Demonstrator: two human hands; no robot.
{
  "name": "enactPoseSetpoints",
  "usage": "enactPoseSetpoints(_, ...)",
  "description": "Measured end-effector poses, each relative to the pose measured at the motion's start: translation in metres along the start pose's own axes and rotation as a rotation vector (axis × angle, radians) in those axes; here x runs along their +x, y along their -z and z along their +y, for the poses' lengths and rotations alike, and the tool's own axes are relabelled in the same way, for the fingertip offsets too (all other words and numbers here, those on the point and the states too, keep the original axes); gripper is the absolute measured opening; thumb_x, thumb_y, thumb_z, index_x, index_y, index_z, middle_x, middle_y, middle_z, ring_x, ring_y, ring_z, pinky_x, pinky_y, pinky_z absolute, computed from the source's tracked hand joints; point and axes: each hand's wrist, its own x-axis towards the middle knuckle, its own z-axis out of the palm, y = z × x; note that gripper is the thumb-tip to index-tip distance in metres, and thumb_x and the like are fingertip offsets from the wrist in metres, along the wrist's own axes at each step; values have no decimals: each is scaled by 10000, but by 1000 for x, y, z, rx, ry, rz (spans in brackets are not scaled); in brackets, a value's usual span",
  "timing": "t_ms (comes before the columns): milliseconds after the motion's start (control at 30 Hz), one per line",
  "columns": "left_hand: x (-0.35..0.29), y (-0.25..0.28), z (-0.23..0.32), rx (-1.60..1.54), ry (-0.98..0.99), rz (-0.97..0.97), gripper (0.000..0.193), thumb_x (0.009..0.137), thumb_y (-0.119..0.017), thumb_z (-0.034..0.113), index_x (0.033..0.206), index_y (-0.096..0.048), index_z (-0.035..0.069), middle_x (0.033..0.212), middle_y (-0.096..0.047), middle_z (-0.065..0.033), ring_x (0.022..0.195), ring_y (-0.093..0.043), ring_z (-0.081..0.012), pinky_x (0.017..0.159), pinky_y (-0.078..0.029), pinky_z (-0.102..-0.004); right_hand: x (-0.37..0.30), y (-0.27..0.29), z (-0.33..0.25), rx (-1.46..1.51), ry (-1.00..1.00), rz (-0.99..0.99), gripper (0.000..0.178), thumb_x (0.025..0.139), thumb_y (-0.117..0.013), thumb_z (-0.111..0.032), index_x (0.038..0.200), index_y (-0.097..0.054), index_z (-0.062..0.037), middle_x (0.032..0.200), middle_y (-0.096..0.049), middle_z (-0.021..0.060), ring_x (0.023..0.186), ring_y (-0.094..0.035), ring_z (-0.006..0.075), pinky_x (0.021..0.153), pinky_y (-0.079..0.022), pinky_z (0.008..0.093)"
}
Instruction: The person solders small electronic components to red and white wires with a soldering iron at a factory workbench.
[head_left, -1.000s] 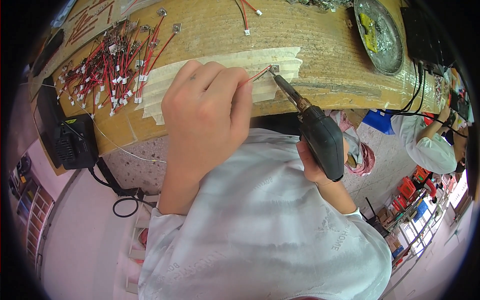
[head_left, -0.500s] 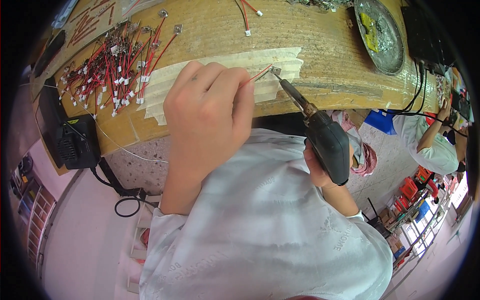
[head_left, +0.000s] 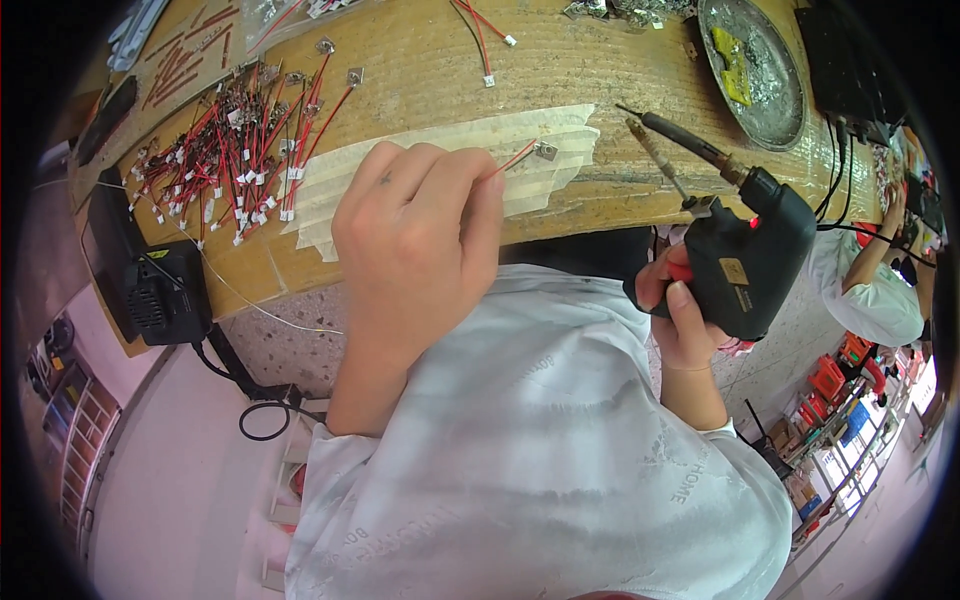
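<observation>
My left hand [head_left: 420,220] is closed in a pinch on a thin red and black wire lead [head_left: 516,158]. At the lead's far end sits a small silvery square part [head_left: 545,150], over strips of cream masking tape [head_left: 430,135] on the bench. My right hand [head_left: 688,312] is wrapped round the grip of a black soldering gun [head_left: 752,262], with a finger at its red trigger. The gun's tip points up and left, apart from the wire and the square part. A red light glows on the gun's body.
A pile of red and black leads with white connectors [head_left: 235,150] lies left on the wooden bench [head_left: 420,60]. Far right stands a round metal dish [head_left: 775,115] holding a yellow sponge [head_left: 733,65]. A black box [head_left: 165,295] sits at the left edge; another person [head_left: 865,290] works at right.
My right hand has drawn the soldering gun away to the right and turned it, so its tip has left the square part. My left hand stays nearly in place with the wire lead.
</observation>
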Motion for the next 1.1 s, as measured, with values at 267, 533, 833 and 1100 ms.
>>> enactPoseSetpoints(267,-1,-1,0,2,-17,32,76,790,-731,32,831,-670,53,744,-639,-62,654,-554,-266,591,-442,-365,4,2,-6,-89,-45,-49,352,903,-636,-105,1200,-513,38,896,-561,113,671,-543,186,613,-467,347)
enactPoseSetpoints(533,-2,3,7,-149,62,104,90,792,-748,-11,839,-674,10,726,-616,-89,630,-573,-242,576,-443,-337,4,-2,-7,-49,-35,22,341,899,-643,-110,1184,-525,35,876,-557,107,661,-532,184,609,-467,341)
enactPoseSetpoints(833,-3,1,6,-143,-1,154,116,780,-764,-37,860,-690,6,743,-629,-93,648,-595,-230,578,-466,-316,-5,6,-1,-9,40,19,297,902,-636,-53,1185,-583,21,933,-596,114,669,-549,183,605,-472,342)
enactPoseSetpoints(1100,-2,19,13,-115,25,181,74,830,-757,-14,877,-701,-9,785,-658,-93,679,-612,-192,615,-484,-283,-9,16,7,24,156,11,313,886,-635,85,1196,-593,74,930,-638,112,702,-587,174,611,-506,312)
